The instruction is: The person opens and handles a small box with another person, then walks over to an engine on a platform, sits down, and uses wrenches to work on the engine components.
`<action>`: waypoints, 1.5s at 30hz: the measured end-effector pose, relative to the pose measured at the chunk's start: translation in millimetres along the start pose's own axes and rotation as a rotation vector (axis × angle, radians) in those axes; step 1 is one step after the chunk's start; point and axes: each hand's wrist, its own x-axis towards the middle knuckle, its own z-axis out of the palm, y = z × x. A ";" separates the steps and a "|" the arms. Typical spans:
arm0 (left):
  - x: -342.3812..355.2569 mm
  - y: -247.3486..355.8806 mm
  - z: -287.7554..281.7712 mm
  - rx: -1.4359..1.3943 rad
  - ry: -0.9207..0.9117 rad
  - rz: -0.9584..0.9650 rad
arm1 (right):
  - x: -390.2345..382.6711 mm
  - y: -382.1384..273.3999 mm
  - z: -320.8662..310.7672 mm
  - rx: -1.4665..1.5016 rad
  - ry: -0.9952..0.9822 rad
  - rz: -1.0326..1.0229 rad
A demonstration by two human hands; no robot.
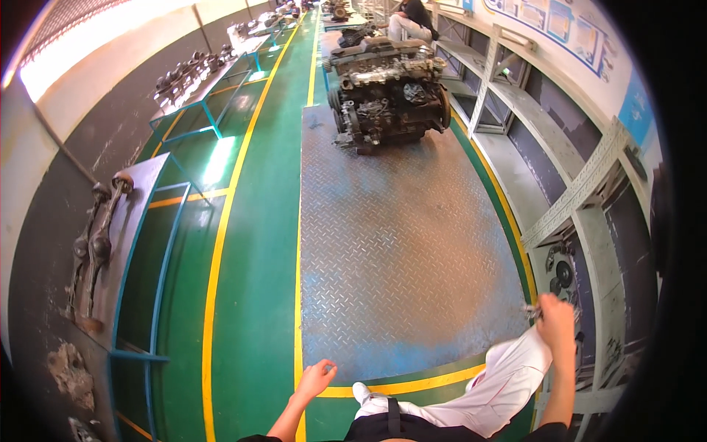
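Observation:
My left hand [314, 377] hangs low at the centre, beside the near edge of a diamond-plate metal bench top [390, 258], its fingers loosely curved and apart with nothing in them. At the lower right, my right hand [554, 320] is closed on a small metal tool [532, 309], mostly hidden by the fingers, near the plate's right edge and the metal shelving. On the far end of the plate rests a large dark engine block [387, 103].
Blue-framed tables [134, 239] with axle parts [100, 250] line the left. Grey shelving [560, 197] with dark round parts [563, 274] runs along the right. Another person [405, 26] sits behind the engine. Yellow lines [213, 309] mark the green floor.

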 end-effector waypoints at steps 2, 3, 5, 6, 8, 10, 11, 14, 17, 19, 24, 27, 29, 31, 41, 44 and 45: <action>19.1 19.5 5.7 0.072 0.017 0.084 | 26.7 -1.6 -17.3 -0.059 0.082 -0.064; 29.4 24.2 10.9 0.041 0.053 0.115 | 43.9 3.2 -13.5 -0.050 0.147 -0.105; 52.4 50.0 17.3 0.048 0.044 0.141 | 75.2 12.6 -13.9 0.021 0.172 -0.066; 65.9 64.4 19.5 0.051 0.053 0.167 | 86.5 22.2 -10.8 0.075 0.177 -0.031; 100.9 89.6 32.0 0.065 0.092 0.207 | 116.8 56.1 23.8 0.087 0.141 0.097; 134.4 117.0 46.3 0.077 0.086 0.257 | 161.1 89.1 89.6 0.087 -0.101 0.265; 147.3 132.7 49.7 0.128 0.069 0.267 | 185.9 106.8 128.1 0.222 -0.246 0.410; 195.7 117.4 65.5 0.425 -0.027 0.330 | 256.5 149.8 259.7 0.319 -0.704 0.455; 264.3 78.3 41.6 0.640 -0.240 0.307 | 307.3 213.0 421.2 -0.028 -0.672 0.099; 245.7 79.3 -22.4 0.905 -0.366 0.013 | 354.4 154.1 411.2 0.006 -0.855 -0.085; 255.5 179.9 -134.1 0.969 -0.296 -0.352 | 394.3 177.5 482.8 0.277 -1.010 -0.263; 294.0 168.6 -101.1 1.074 -0.492 -0.255 | 353.5 180.2 510.3 0.473 -0.985 0.137; 325.8 179.8 -59.6 1.127 -0.587 -0.292 | 314.0 165.1 527.8 0.457 -0.832 0.347; 342.3 207.0 -38.4 0.953 -0.496 -0.055 | 298.6 143.4 518.1 0.348 -0.855 0.349; 340.1 324.8 -271.1 0.622 0.419 -0.033 | 308.6 109.3 526.0 0.230 -0.838 0.505; 359.9 305.6 -300.4 0.525 0.435 -0.130 | 282.7 112.0 557.6 0.156 -0.863 0.526; 371.4 297.2 -304.4 0.543 0.431 -0.073 | 284.9 102.4 553.3 0.153 -0.884 0.498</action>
